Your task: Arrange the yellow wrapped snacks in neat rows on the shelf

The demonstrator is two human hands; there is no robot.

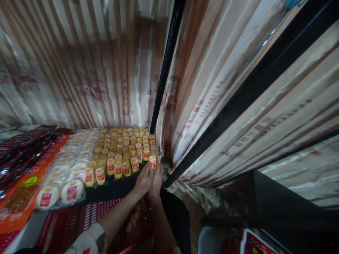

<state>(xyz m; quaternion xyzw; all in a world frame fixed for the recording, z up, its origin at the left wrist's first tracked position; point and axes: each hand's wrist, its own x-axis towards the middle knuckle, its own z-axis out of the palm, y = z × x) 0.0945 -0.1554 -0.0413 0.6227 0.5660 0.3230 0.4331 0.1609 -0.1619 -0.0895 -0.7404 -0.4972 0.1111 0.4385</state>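
My left hand (144, 179) and my right hand (156, 179) are close together at the front right corner of the dark shelf (111, 188). Between their fingertips stands a small yellow packaged cake (153, 162) with a red and white label. The fingers of both hands are closed around its lower part, and some fingers are hidden. Just left of it, rows of matching yellow packaged cakes (118, 169) stand side by side on the shelf, running back to the curtain.
Left of the cakes lie round white wrapped pastries (72, 191), then orange snack packs (19, 197). A red basket (99, 209) is below the shelf. Black posts (166, 63) and a patterned curtain (106, 70) border the back and right.
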